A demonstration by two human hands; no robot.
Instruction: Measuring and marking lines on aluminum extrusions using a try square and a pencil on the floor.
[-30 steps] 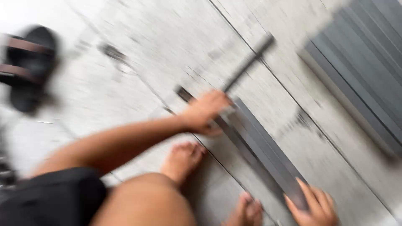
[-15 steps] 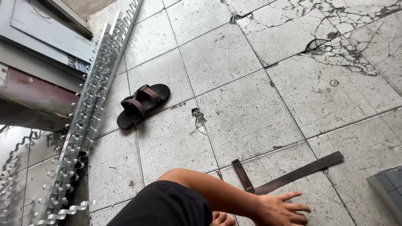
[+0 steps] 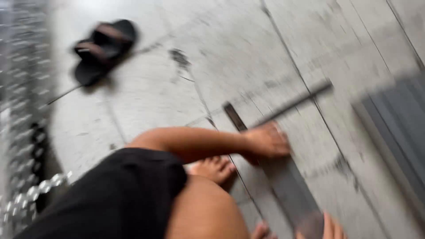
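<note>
The view is blurred by motion. A long flat grey metal strip [image 3: 287,190] lies on the tiled floor and runs from the middle toward the bottom edge. My left hand [image 3: 267,141] lies on top of it near its far end, pressing it down. A thinner dark bar [image 3: 295,102] slants away from that hand toward the upper right. Only the fingertips of my right hand [image 3: 331,229] show at the bottom edge, at the strip's near end. My bare foot [image 3: 214,169] rests beside the strip, below my left forearm.
A black sandal [image 3: 102,49] lies on the tiles at the upper left. A shiny patterned metal piece [image 3: 24,132] runs down the left edge. Grey ribbed sheets [image 3: 398,128] are stacked at the right. My knee and black shorts [image 3: 119,199] fill the lower left.
The camera has swung back down and to the right. My left hand, spread on the floor half a second ago, now lies on the metal strip. My right fingertips are back in view.
</note>
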